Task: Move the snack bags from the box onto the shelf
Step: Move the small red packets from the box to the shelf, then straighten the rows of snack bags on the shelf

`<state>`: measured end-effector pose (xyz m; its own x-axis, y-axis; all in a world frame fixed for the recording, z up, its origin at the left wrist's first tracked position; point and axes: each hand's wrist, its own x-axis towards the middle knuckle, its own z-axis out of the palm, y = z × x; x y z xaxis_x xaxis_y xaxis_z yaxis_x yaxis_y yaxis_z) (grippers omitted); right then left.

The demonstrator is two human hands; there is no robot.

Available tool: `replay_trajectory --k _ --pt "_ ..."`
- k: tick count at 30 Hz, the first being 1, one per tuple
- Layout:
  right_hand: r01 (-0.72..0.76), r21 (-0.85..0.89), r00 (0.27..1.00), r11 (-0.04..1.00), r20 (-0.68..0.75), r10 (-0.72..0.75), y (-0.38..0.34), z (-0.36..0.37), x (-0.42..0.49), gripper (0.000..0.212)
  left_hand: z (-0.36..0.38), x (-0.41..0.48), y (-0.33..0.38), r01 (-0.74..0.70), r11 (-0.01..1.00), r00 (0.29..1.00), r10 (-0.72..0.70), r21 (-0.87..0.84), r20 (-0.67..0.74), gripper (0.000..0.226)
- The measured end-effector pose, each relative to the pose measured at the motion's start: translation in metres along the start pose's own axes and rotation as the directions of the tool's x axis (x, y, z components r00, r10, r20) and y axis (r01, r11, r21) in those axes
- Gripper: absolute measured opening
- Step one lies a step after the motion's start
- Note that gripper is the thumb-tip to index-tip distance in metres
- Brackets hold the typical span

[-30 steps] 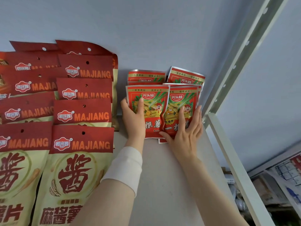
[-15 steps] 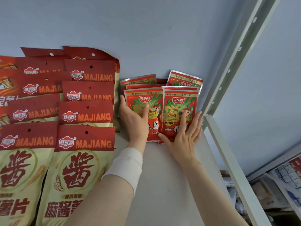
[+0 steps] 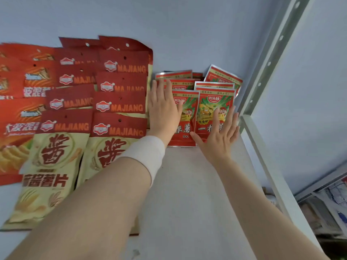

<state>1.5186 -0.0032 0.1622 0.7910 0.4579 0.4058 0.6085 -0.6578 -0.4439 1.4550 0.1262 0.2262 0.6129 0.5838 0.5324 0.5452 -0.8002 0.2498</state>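
Several small red snack bags (image 3: 212, 102) with green and yellow artwork stand in two rows at the back right of the white shelf (image 3: 187, 194), against the wall. My left hand (image 3: 162, 109) lies flat against the left side of the left front bag, fingers straight and together. My right hand (image 3: 220, 134) rests with spread fingers on the lower front of the right front bag. Neither hand grips a bag. The box is out of view.
Rows of large red and cream MAJIANG chip bags (image 3: 116, 107) fill the shelf's left side, touching my left hand. A perforated metal upright (image 3: 270, 59) and the shelf's white side rail (image 3: 262, 154) bound the right. Lower shelves with goods (image 3: 330, 207) show at bottom right.
My left hand has opened from holding the left bag's edge and now lies flat along its side. The bags stand more upright and pushed back. The view has shifted left.
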Motion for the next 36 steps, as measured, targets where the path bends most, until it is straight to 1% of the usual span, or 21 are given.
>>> replay_trajectory --k 1,3,4,6,9,13,16,19,22,24,26,28,30,31,32,33,34,35,36 --pt "0.02 -0.012 1.0 1.0 0.002 -0.02 -0.006 -0.009 -0.001 0.096 -0.011 0.0 -0.005 -0.088 0.994 0.996 0.087 0.063 0.026 0.058" --pt "0.053 -0.082 0.997 0.995 0.059 -0.048 -0.022 -0.028 0.0 0.078 -0.037 -0.001 -0.02 -0.271 0.946 0.96 0.253 0.177 0.117 0.044" --pt "0.077 -0.131 0.993 0.988 0.096 -0.064 -0.032 -0.038 0.0 0.069 -0.05 -0.004 -0.028 -0.341 0.912 0.936 0.309 0.226 0.168 0.038" --pt "0.156 -0.215 0.981 0.964 0.149 -0.125 -0.057 -0.058 -0.004 0.053 -0.078 -0.01 -0.044 -0.419 0.854 0.902 0.354 0.309 0.247 0.033" --pt "0.293 -0.357 0.95 0.887 0.211 -0.229 -0.097 -0.078 -0.026 0.038 -0.118 -0.03 -0.07 -0.452 0.799 0.883 0.339 0.397 0.325 0.03" --pt "0.359 -0.487 0.931 0.796 0.252 -0.265 -0.152 -0.087 -0.078 0.034 -0.165 -0.072 -0.115 -0.507 0.738 0.853 0.357 0.445 0.38 0.031" --pt "0.406 -0.518 0.908 0.753 0.324 -0.266 -0.188 -0.083 -0.119 0.035 -0.191 -0.106 -0.153 -0.503 0.741 0.849 0.326 0.445 0.416 0.031" --pt "0.426 -0.528 0.896 0.735 0.361 -0.26 -0.212 -0.078 -0.147 0.035 -0.206 -0.129 -0.186 -0.51 0.721 0.85 0.338 0.469 0.404 0.029" --pt "0.45 -0.545 0.882 0.708 0.394 -0.258 -0.228 -0.075 -0.165 0.037 -0.21 -0.145 -0.204 -0.521 0.713 0.838 0.324 0.469 0.439 0.029" --pt "0.459 -0.544 0.876 0.703 0.408 -0.256 -0.236 -0.075 -0.171 0.037 -0.211 -0.152 -0.21 -0.51 0.738 0.835 0.301 0.441 0.461 0.028" --pt "0.451 -0.52 0.876 0.726 0.412 -0.249 -0.24 -0.074 -0.177 0.036 -0.21 -0.158 -0.217 -0.471 0.788 0.847 0.279 0.396 0.453 0.025" --pt "0.396 -0.437 0.887 0.808 0.41 -0.214 -0.238 -0.071 -0.182 0.039 -0.206 -0.167 -0.225 -0.374 0.874 0.871 0.215 0.312 0.442 0.025" --pt "0.232 -0.276 0.917 0.933 0.381 -0.115 -0.23 -0.063 -0.191 0.048 -0.195 -0.177 -0.235 -0.211 0.959 0.899 0.113 0.191 0.424 0.032" --pt "0.127 -0.198 0.933 0.972 0.357 -0.049 -0.225 -0.058 -0.195 0.058 -0.186 -0.181 -0.241 -0.087 0.991 0.917 0.039 0.105 0.396 0.038" --pt "0.025 -0.141 0.939 0.99 0.342 0.025 -0.221 -0.052 -0.198 0.07 -0.179 -0.183 -0.245 0.058 0.998 0.93 -0.054 -0.002 0.365 0.045" --pt "-0.074 -0.096 0.935 0.993 0.339 0.103 -0.218 -0.046 -0.2 0.083 -0.172 -0.184 -0.25 0.192 0.976 0.931 -0.146 -0.107 0.333 0.053" --pt "-0.166 -0.059 0.922 0.984 0.344 0.177 -0.216 -0.04 -0.201 0.096 -0.165 -0.183 -0.253 0.274 0.945 0.93 -0.213 -0.181 0.3 0.061" --pt "-0.242 -0.033 0.906 0.97 0.35 0.238 -0.214 -0.034 -0.201 0.106 -0.159 -0.182 -0.255 0.312 0.925 0.931 -0.251 -0.217 0.266 0.068" --pt "-0.299 -0.014 0.891 0.954 0.354 0.285 -0.213 -0.028 -0.2 0.112 -0.154 -0.179 -0.256 0.331 0.914 0.929 -0.272 -0.234 0.25 0.074"
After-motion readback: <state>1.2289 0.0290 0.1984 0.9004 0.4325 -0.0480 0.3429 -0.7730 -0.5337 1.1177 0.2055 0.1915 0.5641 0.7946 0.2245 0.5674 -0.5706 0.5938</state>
